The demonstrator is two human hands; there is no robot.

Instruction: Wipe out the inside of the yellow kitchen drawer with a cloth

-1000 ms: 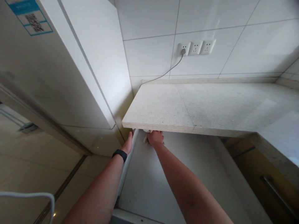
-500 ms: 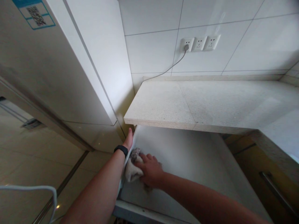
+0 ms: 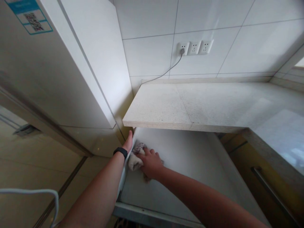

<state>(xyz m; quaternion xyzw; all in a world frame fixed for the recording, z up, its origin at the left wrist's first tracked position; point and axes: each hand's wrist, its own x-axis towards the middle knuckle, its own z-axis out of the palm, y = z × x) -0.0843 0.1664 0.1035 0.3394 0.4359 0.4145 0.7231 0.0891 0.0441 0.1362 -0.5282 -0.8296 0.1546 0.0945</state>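
Observation:
A pulled-out white drawer (image 3: 185, 161) lies below the counter edge. My right hand (image 3: 152, 163) presses a crumpled white and brown-patterned cloth (image 3: 136, 162) onto the drawer bottom, close to its left wall. The fingers are curved over the cloth and partly cover it. My left hand (image 3: 129, 141), with a black band on the wrist, rests against the outside of that left wall. One digit is stretched upward; its other fingers are hidden.
A pale stone countertop (image 3: 156, 106) overhangs the drawer's far end. At left stands a tall white cabinet or appliance (image 3: 71, 69). A drawer handle (image 3: 273, 190) sticks out at right. A plugged-in cord (image 3: 174, 66) runs down the wall, and a white tube (image 3: 30, 191) crosses the lower left.
My right hand and the cloth have slid slightly farther along the drawer's left wall, toward the counter. My left hand stays at the wall. The view has shifted a little right.

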